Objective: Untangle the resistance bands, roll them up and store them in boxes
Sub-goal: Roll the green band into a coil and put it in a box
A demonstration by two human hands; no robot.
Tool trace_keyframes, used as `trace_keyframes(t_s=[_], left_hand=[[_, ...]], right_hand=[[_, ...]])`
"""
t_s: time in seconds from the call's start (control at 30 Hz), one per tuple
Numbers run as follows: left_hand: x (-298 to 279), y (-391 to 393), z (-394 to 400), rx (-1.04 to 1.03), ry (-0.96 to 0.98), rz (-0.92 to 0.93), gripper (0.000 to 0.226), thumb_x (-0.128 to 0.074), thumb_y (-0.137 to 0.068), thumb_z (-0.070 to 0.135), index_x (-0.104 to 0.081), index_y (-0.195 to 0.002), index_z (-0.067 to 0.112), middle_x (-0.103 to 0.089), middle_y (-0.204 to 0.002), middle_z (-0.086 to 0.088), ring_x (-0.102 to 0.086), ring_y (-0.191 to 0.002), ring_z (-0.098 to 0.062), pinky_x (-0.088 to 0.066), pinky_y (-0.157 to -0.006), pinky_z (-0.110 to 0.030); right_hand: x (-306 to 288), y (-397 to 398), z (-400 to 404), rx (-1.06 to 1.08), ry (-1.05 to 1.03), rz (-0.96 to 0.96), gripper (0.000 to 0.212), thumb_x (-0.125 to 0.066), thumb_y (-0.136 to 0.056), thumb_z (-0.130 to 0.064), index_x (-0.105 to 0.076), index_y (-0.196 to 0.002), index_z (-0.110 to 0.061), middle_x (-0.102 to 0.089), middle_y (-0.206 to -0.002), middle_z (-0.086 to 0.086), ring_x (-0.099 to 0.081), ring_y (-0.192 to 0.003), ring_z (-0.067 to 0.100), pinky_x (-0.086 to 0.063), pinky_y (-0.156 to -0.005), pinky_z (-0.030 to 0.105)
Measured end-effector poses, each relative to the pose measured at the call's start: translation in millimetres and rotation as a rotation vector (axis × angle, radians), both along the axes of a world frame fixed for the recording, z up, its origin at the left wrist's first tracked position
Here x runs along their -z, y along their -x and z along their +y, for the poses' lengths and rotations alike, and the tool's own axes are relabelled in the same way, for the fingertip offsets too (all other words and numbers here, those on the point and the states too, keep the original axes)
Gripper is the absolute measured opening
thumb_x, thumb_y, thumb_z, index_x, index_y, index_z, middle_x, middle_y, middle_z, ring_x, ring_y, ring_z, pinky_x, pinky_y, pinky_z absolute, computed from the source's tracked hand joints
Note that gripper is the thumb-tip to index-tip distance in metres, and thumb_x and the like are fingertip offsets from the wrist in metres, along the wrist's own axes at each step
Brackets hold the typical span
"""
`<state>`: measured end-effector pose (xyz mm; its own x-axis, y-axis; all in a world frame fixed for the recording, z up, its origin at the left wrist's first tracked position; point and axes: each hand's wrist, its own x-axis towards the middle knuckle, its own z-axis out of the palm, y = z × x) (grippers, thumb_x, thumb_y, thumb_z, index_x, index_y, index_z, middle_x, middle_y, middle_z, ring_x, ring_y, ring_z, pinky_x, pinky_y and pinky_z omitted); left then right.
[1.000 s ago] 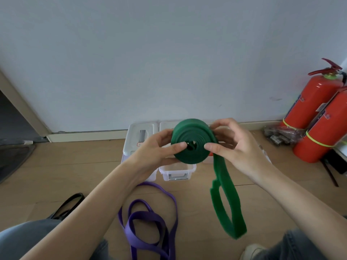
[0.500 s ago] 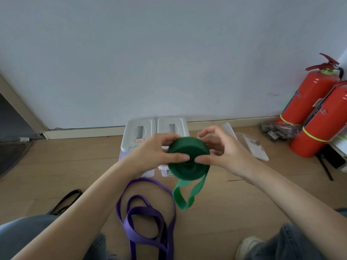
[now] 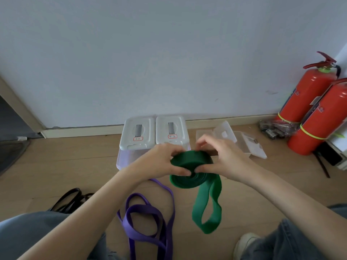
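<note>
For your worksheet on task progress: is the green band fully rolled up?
Not fully. Both hands hold a green band coil, but a loose loop hangs below it.

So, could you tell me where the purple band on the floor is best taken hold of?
I'd pinch the purple band from above at its wide folded loop nearest the knees: the strap there arches free of the floor, clear of the green band.

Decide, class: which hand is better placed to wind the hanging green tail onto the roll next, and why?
Probably the right hand. The loose tail hangs from the right side of the green band roll, just below that hand, while the left hand pinches the roll's centre, steadying it.
</note>
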<state>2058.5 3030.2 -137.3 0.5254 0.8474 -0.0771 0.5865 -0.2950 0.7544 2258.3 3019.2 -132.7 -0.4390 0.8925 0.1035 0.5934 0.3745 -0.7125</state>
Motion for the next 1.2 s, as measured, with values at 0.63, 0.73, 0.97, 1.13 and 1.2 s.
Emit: trace_keyframes(t_s=[0.63,0.73,0.97,1.13,1.2], left_hand=[[-11,-4,7,-0.223,0.347,-0.549,0.028,-0.072,-0.077,0.008,-0.063,-0.103,0.013,-0.073,-0.091,0.001,-0.071,-0.075,-0.012,-0.054,-0.058,-0.02],[-20,-5,18,-0.283,0.424,-0.787,0.033,-0.07,-0.071,0.018,-0.063,-0.104,0.013,-0.074,-0.093,0.0,-0.071,-0.082,-0.018,-0.056,-0.061,-0.025],[-9,-53,39,-0.386,0.624,-1.084,0.04,-0.066,-0.074,0.019,-0.061,-0.112,0.005,-0.073,-0.097,-0.005,-0.07,-0.088,-0.027,-0.059,-0.068,-0.035],[-2,-74,71,-0.191,0.408,-0.548,0.042,-0.07,-0.081,0.018,-0.055,-0.121,0.021,-0.066,-0.113,0.004,-0.064,-0.104,-0.017,-0.054,-0.087,-0.034],[-2,-87,84,-0.063,0.348,-0.352,0.043,-0.072,-0.079,0.022,-0.056,-0.118,0.028,-0.063,-0.112,0.008,-0.065,-0.098,-0.013,-0.055,-0.082,-0.029]], right_hand=[[-11,-15,15,0.095,0.102,0.301,0.042,-0.08,-0.069,-0.021,-0.048,-0.097,-0.024,-0.067,-0.101,-0.004,-0.065,-0.09,0.005,-0.051,-0.08,0.017],[-19,-23,21,0.206,0.106,0.427,0.041,-0.079,-0.068,-0.025,-0.05,-0.097,-0.022,-0.065,-0.099,-0.003,-0.065,-0.085,0.006,-0.052,-0.07,0.017],[-22,-47,43,0.271,0.102,0.534,0.036,-0.072,-0.079,-0.02,-0.058,-0.11,-0.029,-0.068,-0.103,-0.007,-0.066,-0.092,0.005,-0.054,-0.074,0.019],[-28,-90,72,0.117,0.152,0.218,0.04,-0.066,-0.085,-0.017,-0.058,-0.12,-0.033,-0.065,-0.117,-0.01,-0.059,-0.11,0.008,-0.046,-0.098,0.026],[-17,-101,79,0.054,0.121,0.056,0.04,-0.068,-0.084,-0.02,-0.06,-0.122,-0.029,-0.065,-0.116,-0.009,-0.06,-0.107,0.007,-0.048,-0.094,0.025]])
